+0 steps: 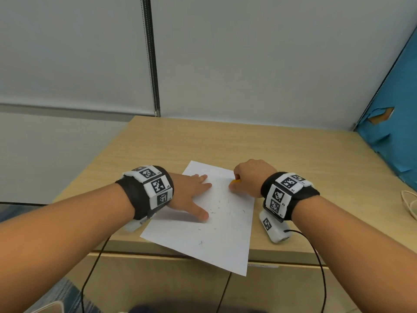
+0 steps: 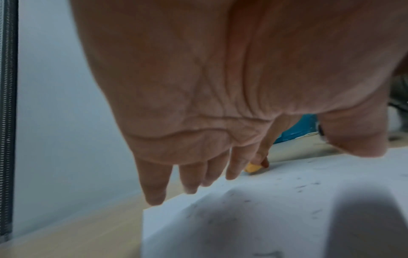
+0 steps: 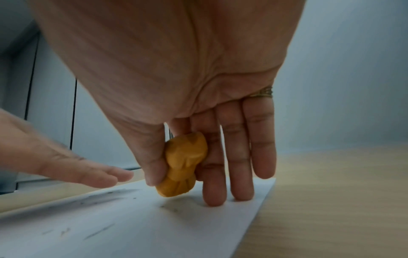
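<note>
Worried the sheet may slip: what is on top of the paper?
The left hand lies flat on the paper; the right hand pinches an eraser against it. Dark marks show; whatever the hands cover is hidden.

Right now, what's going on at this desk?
A person's right hand pinches a small orange eraser between thumb and fingers, its lower end down at a white sheet of paper scattered with short dark marks. The left hand lies flat on the sheet, steadying it on the wooden desk.

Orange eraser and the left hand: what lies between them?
Only faintly marked white paper separates the left hand from the orange eraser; the head view shows it.
</note>
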`<state>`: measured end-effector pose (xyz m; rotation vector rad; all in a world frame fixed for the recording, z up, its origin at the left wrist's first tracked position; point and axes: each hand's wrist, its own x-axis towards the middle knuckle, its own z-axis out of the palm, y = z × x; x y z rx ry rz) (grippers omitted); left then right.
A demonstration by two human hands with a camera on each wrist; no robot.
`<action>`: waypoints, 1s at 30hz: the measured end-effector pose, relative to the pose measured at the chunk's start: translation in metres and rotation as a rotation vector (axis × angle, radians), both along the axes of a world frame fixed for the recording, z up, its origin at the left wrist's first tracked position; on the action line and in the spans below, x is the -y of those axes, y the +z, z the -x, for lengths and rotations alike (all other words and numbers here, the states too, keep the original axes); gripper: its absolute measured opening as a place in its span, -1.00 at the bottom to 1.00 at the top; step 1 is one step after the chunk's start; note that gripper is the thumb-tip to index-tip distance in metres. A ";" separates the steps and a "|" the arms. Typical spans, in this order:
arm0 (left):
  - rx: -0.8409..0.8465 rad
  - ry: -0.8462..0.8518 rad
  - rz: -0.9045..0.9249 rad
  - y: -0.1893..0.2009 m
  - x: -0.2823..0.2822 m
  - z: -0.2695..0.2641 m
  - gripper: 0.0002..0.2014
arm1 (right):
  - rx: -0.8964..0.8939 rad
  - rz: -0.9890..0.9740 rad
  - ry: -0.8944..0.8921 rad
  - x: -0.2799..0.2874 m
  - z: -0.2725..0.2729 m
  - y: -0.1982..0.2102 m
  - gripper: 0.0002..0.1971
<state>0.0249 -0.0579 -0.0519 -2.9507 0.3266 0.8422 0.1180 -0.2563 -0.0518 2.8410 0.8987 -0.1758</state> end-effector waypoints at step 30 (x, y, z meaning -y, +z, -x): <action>-0.115 -0.100 0.005 0.002 -0.025 0.000 0.18 | -0.385 -0.486 -0.179 0.046 -0.005 0.005 -0.63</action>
